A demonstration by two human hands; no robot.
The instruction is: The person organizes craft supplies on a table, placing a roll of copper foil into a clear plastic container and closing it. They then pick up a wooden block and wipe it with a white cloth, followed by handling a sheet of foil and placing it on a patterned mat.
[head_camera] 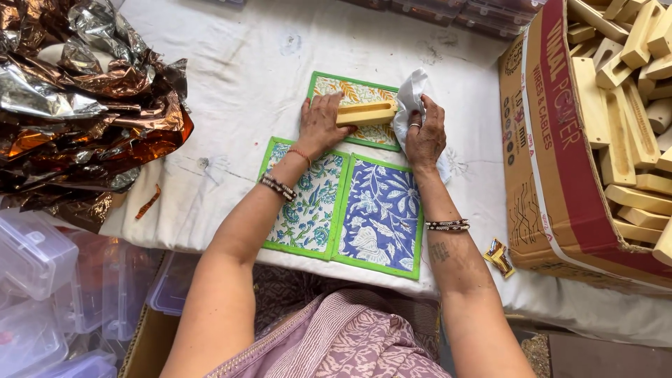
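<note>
Head view: left hand (320,124) grips the near end of a pale wooden block (367,114), a slotted yellow piece lying across a green-bordered mat with an orange leaf print (351,89). Right hand (424,134) clutches a crumpled white cloth (408,101), bunched against the block's other end. Nearer the person lie 2 more green-edged mats side by side, touching: a teal floral one (308,210) and a blue floral one (381,217). All rest on a white table cover (231,84). Right of them, a cardboard box (553,168) holds many similar wooden blocks. Crumpled copper foil (77,98) sits far left.
</note>
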